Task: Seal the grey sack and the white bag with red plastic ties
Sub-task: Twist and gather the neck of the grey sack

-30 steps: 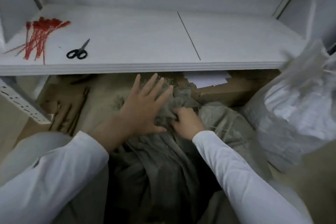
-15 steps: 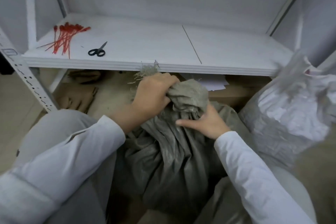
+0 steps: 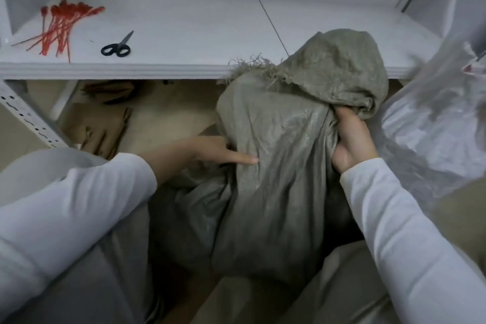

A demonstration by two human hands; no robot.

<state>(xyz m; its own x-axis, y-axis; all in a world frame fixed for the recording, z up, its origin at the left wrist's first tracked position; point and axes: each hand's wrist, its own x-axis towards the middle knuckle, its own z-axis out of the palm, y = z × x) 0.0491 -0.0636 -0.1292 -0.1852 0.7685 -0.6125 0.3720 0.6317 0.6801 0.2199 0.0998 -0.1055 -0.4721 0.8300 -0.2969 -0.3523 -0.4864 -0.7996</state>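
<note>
The right hand (image 3: 352,142) grips the gathered neck of the grey sack (image 3: 284,160), with its fingers curled tight round the bunched cloth on the sack's right side, just under the floppy top. The left hand (image 3: 210,152) lies against the sack's left flank. Its forefinger is straight and presses into the cloth, while the other fingers are tucked behind a fold and cannot be made out. It holds nothing that shows. Both arms wear white sleeves (image 3: 410,231).

The sack stands between the person's knees. Its loose top folds over above the right hand, and its frayed rim (image 3: 252,66) reaches the front edge of the white shelf (image 3: 184,34) behind it. The white bag (image 3: 426,126) leans just beside the sack on its right, blurred, close to the right wrist.

Well away from the sack, up and to its left on the shelf, lies the bundle of red plastic ties (image 3: 60,26). A pair of black scissors (image 3: 117,46) lies between the bundle and the sack. Below the shelf, left of the sack, brown cardboard (image 3: 105,126) lies on the floor.
</note>
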